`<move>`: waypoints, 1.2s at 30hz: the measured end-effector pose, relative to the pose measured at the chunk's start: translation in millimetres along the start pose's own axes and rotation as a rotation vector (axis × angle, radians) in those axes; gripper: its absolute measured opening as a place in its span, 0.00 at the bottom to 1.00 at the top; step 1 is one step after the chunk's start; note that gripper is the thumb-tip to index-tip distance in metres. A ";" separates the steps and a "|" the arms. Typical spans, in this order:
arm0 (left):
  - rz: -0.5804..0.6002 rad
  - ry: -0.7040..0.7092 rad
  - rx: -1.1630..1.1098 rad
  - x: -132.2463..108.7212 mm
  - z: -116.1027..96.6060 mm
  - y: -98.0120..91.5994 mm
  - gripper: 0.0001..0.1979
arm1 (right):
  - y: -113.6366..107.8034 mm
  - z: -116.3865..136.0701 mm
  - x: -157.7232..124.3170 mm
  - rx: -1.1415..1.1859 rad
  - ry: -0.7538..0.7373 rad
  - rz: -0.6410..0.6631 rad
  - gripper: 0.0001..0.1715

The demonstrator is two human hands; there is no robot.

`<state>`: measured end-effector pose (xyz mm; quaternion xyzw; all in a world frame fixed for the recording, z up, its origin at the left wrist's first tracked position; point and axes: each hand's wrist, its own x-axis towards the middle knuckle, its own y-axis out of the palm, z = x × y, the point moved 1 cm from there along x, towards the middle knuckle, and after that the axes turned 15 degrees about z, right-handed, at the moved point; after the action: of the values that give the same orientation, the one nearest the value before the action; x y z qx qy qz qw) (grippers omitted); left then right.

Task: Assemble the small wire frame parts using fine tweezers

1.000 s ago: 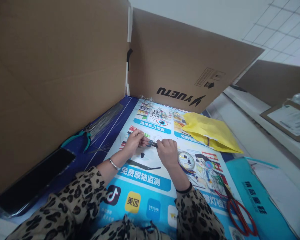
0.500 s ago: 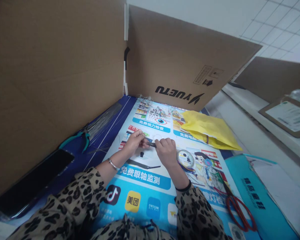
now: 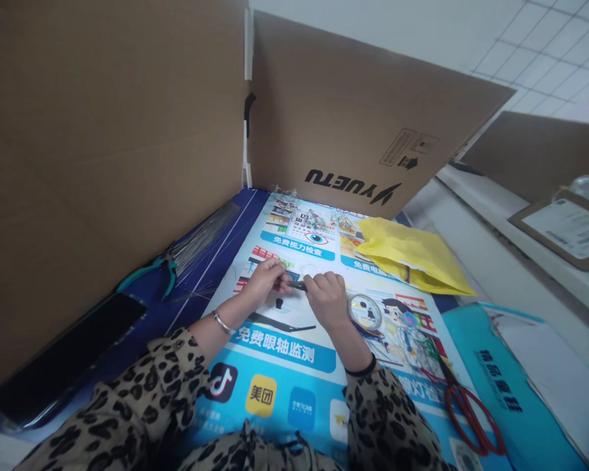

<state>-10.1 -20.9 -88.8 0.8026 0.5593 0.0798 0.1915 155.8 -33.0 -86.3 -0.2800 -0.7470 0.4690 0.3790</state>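
In the middle of the view my right hand (image 3: 326, 296) is closed around a small dark slender tool (image 3: 298, 285), whose kind I cannot make out. Its tip points left and meets the fingertips of my left hand (image 3: 267, 281). Those fingers are pinched together, and what lies between them is too small or hidden to name. Both hands are just above the printed poster sheet (image 3: 319, 358). To the right of my right hand lies a round spool (image 3: 364, 312) with coloured strands beside it.
Teal-handled pliers (image 3: 169, 278), a bundle of thin wires (image 3: 203, 235) and a black phone-like slab (image 3: 69, 360) lie left. Right are a yellow pouch (image 3: 415, 255), red-handled scissors (image 3: 471, 418) and a blue folder (image 3: 500, 366). Cardboard panels (image 3: 363, 111) stand behind and left.
Almost nothing differs. The dark tool's tip has shifted very slightly at my left fingertips; both hands stay in the same place.
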 end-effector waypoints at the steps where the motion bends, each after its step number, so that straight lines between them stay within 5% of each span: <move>1: -0.001 -0.003 0.002 -0.2 -0.1 0.1 0.12 | 0.1 0.1 0.1 -0.004 -0.002 -0.002 0.10; 36: 0.021 0.049 0.125 0.8 1.5 -1.9 0.12 | 9.1 1.5 0.2 0.041 -0.018 0.002 0.07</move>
<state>-11.0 -19.9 -91.0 0.8166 0.5592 0.0665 0.1263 155.0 -29.9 -95.0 -0.2689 -0.7402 0.4871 0.3776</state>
